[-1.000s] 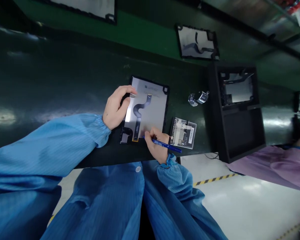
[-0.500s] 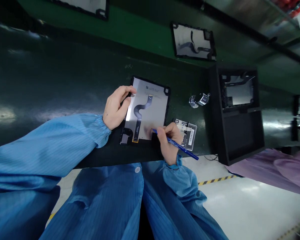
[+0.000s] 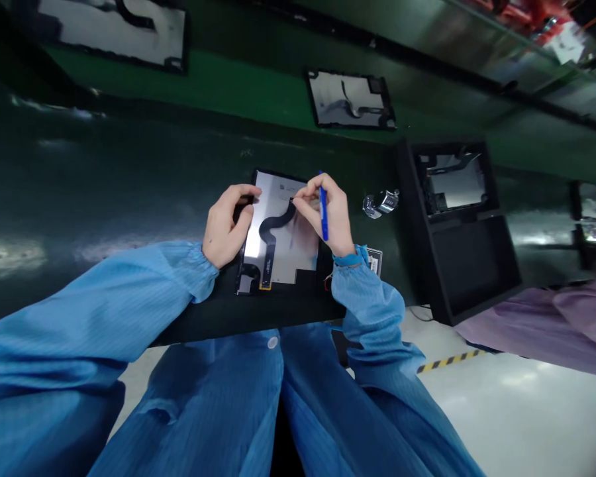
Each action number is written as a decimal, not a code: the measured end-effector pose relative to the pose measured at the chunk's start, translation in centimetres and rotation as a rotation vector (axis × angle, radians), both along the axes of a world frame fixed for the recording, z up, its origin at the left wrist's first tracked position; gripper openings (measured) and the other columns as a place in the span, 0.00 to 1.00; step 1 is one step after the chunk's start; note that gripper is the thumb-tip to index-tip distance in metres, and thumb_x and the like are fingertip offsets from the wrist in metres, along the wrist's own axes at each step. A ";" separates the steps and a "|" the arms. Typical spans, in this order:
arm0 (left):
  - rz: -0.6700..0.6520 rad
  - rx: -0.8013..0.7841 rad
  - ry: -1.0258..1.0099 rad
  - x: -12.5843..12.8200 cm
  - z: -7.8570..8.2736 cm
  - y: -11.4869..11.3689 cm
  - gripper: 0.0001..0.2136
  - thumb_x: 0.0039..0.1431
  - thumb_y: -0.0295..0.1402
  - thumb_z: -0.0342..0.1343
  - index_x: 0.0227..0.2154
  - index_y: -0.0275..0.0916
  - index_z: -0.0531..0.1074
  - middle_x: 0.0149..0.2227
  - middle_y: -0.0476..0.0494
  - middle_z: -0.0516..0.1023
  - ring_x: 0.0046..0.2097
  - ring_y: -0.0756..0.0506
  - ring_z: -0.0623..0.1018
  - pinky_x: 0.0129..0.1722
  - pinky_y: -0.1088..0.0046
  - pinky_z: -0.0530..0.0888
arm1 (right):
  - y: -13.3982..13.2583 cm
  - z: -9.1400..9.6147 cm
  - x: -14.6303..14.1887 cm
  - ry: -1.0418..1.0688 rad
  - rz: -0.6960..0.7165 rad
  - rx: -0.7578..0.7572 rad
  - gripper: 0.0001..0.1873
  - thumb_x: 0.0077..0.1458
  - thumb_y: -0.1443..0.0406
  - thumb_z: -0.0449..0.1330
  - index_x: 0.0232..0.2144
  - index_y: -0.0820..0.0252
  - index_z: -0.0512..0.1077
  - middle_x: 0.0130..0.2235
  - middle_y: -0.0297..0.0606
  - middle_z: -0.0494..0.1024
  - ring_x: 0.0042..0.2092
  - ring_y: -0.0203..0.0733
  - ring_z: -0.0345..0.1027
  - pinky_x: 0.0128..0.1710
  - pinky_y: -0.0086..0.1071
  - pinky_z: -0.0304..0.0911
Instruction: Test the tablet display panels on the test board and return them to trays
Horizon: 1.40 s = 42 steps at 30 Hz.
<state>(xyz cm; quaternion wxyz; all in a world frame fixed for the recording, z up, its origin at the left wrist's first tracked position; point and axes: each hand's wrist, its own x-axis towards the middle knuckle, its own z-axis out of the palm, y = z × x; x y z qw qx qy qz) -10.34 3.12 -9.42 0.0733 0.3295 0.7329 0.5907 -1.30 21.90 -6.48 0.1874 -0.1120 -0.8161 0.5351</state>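
A display panel (image 3: pixel 284 255) with a silvery back and dark edges lies on the dark bench in front of me. An S-shaped dark flex cable (image 3: pixel 267 233) runs up its back. My left hand (image 3: pixel 227 225) grips the panel's left edge, with fingertips on the upper part and the thumb lower down. My right hand (image 3: pixel 328 211) is closed over the panel's upper right, pinching at the cable's top end. A blue pen (image 3: pixel 324 212) is held in the same hand, standing out between the fingers. The fingertips partly hide the cable's end.
To the right are a shiny metal roll-like item (image 3: pixel 380 203) and a black divided box (image 3: pixel 440 265) with another panel (image 3: pixel 457 182) inside. A labelled card (image 3: pixel 375 260) is partly covered by my right sleeve. More panels (image 3: pixel 351 103) lie behind. A person's purple sleeve (image 3: pixel 541 318) shows at right.
My right hand has moved up from the panel's lower right to the cable's top end. The pen has turned from slanting to nearly upright. My left hand stays at the left edge.
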 end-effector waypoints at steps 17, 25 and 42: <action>-0.567 -0.346 0.067 5.6 4.9 4.8 0.09 0.57 0.32 0.63 0.39 0.36 0.81 0.33 0.45 0.82 0.32 0.47 0.77 0.34 0.69 0.75 | 2.7 -0.4 13.5 -0.074 -0.375 0.228 0.06 0.65 0.63 0.56 0.44 0.55 0.66 0.49 0.39 0.77 0.53 0.45 0.71 0.55 0.43 0.64; -0.505 -0.536 0.505 8.4 2.8 5.8 0.08 0.62 0.28 0.58 0.42 0.35 0.79 0.40 0.44 0.80 0.35 0.44 0.80 0.32 0.67 0.74 | 0.1 -2.2 13.6 -0.155 -0.456 0.151 0.06 0.66 0.61 0.51 0.43 0.52 0.66 0.54 0.36 0.76 0.54 0.47 0.69 0.55 0.44 0.63; -0.468 -0.614 0.511 8.9 2.8 5.6 0.05 0.63 0.32 0.57 0.35 0.37 0.77 0.37 0.44 0.78 0.34 0.44 0.79 0.27 0.69 0.70 | 0.3 -2.1 13.6 -0.138 -0.456 0.098 0.05 0.67 0.60 0.52 0.42 0.51 0.66 0.53 0.35 0.76 0.52 0.48 0.70 0.53 0.44 0.63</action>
